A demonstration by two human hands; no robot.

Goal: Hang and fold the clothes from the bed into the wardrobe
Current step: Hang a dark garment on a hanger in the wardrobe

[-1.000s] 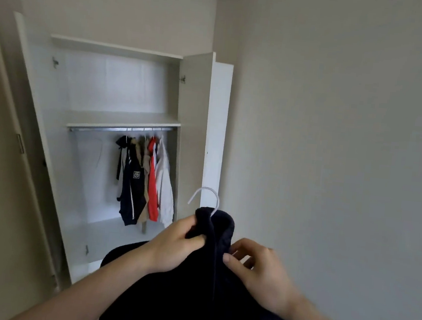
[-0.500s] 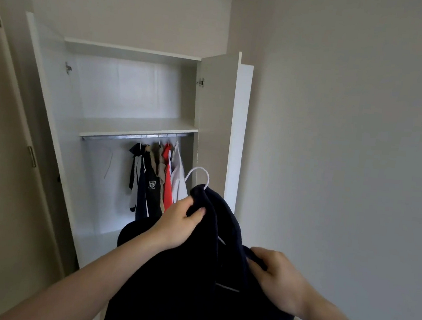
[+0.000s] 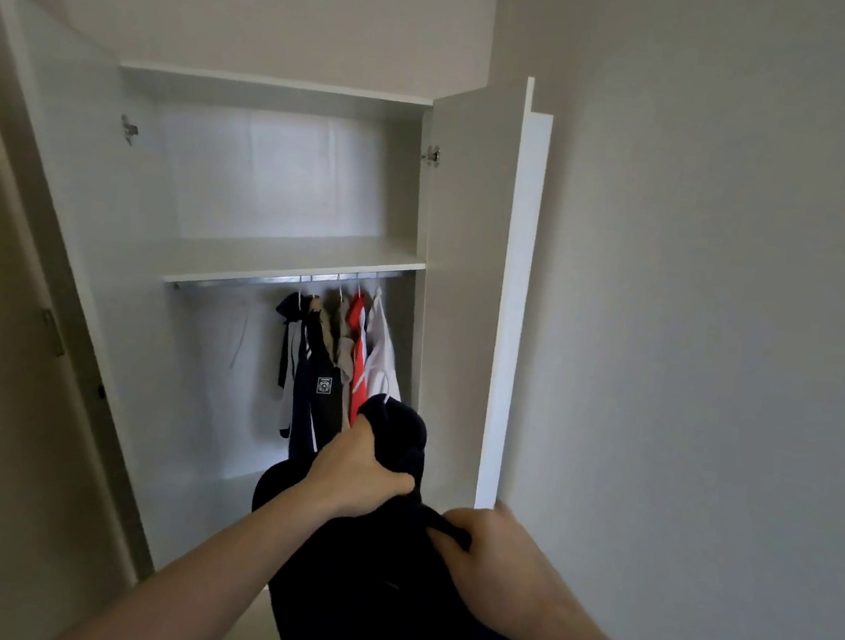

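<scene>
The left hand (image 3: pixel 354 473) was clenched around the top of a dark garment (image 3: pixel 374 588), fingers curled into the bunched cloth near its collar, the forearm reaching up from the lower left. The right hand (image 3: pixel 484 563) sat lower and to the right, its fingers pinching a fold of the same cloth, the forearm running off toward the bottom right corner. The garment hung down between the two arms and out of view at the bottom edge; its bunched top rose just above the left hand, where a sliver of white, perhaps a hanger hook, showed against it, too small to be sure of.

The garment was held in front of the open wardrobe (image 3: pixel 119 290), below the level of the rail (image 3: pixel 259 281) and overlapping the lower ends of the clothes hanging there. Those hanging clothes (image 3: pixel 339 363) were crowded at the right end of the rail: a dark piece with a small square badge, a beige one, a red one and a white one farthest right. Above the rail ran a white shelf (image 3: pixel 282 257), with another board higher up. The right door (image 3: pixel 465 282) stood open, edge toward the camera, beside a plain wall (image 3: pixel 719 322). The left door (image 3: pixel 46 129) swung wide on the other side.
</scene>
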